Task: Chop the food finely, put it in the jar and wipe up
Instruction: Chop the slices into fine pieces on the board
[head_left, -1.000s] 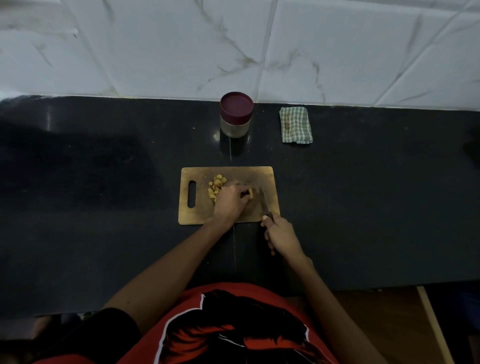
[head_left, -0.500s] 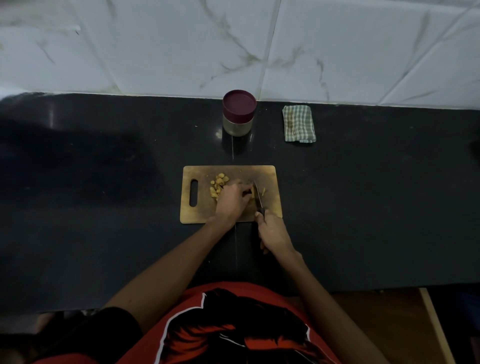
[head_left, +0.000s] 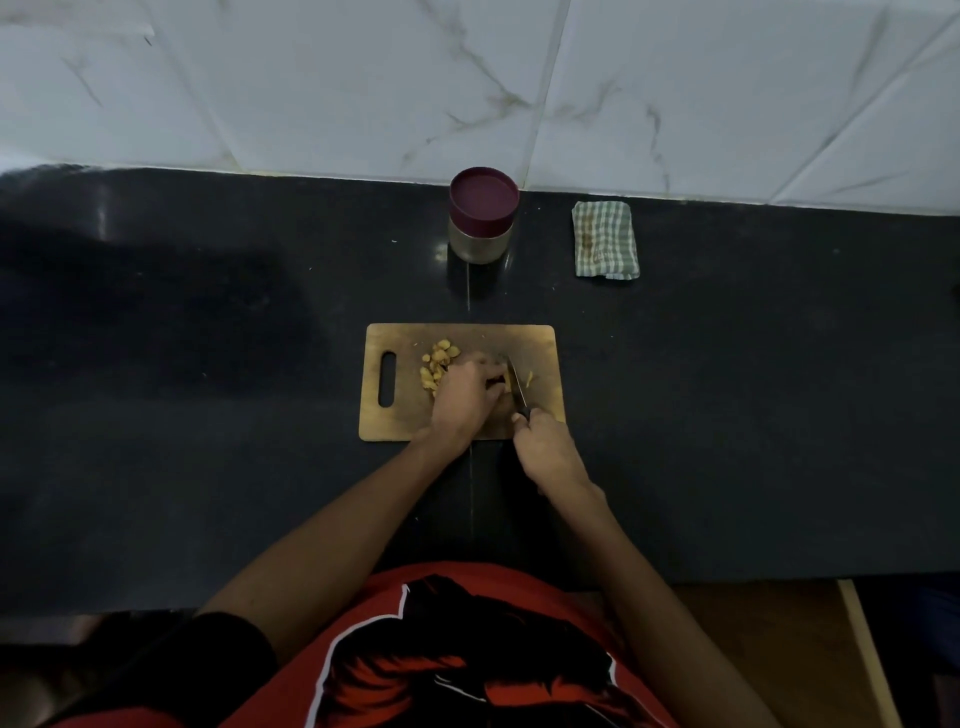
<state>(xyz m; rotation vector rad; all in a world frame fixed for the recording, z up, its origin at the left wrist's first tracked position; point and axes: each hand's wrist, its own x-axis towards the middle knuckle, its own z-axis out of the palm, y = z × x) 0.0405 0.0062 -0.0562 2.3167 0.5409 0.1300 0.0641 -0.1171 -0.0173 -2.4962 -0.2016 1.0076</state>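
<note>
At frame centre, the left hand (head_left: 467, 397) pins yellow food (head_left: 497, 383) on the cutting board (head_left: 395, 415) while the right hand (head_left: 548, 449) grips the knife (head_left: 517, 389).

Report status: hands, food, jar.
Left hand holds yellow food; right hand grips knife. Chopped yellow pieces on wooden board. Maroon-lidded jar closed.

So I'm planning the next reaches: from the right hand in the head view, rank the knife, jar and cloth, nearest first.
1. Knife: gripped by the right hand, over the board.
2. Cloth: back right, by the wall.
3. Jar: back centre, slightly farther.
</note>
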